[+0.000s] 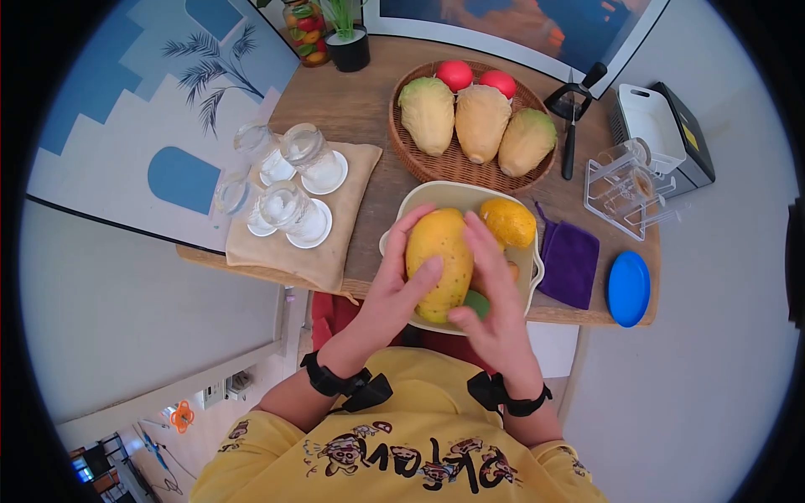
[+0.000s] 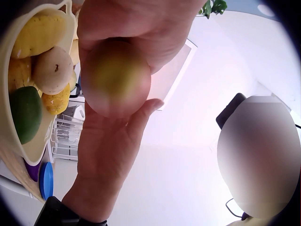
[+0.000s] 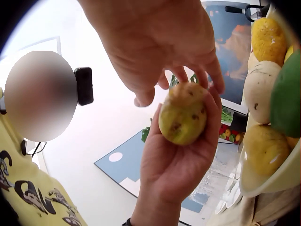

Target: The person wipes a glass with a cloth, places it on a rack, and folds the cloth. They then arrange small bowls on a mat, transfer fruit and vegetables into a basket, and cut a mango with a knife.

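Head view, from left to right: four glass jars (image 1: 289, 205) with white discs (image 1: 312, 228) are set on a beige cloth (image 1: 356, 193) at the left edge of the table (image 1: 369, 101). At the back left corner, a jar of colorful fruit (image 1: 307, 38) is placed beside a potted plant (image 1: 348, 50). Near the middle of the front edge, a yellow mango (image 1: 440, 260) is held above a cream tub (image 1: 423, 193). It is gripped by the left hand (image 1: 394, 285), whose fingers are curled round its left side. The right hand (image 1: 499, 310) is held open at its other side, fingers spread and nearly straight; whether the mango is touched by it cannot be told. In the tub, a bumpy yellow fruit (image 1: 507, 222) and a green fruit (image 1: 476, 303) are seen, and a pale fruit (image 3: 263, 92) is shown between them in the right wrist view. Behind the tub, three large fruits (image 1: 482, 126) and two red balls (image 1: 454, 75) are held in a wicker basket (image 1: 396, 126). Farther right, a purple pouch (image 1: 572, 264) is laid beside the tub, a knife (image 1: 570, 142) is placed near the basket, glasses (image 1: 633, 180) are carried by a white rack (image 1: 608, 214) near the right edge, and a blue plate (image 1: 629, 289) is set at the front right corner.
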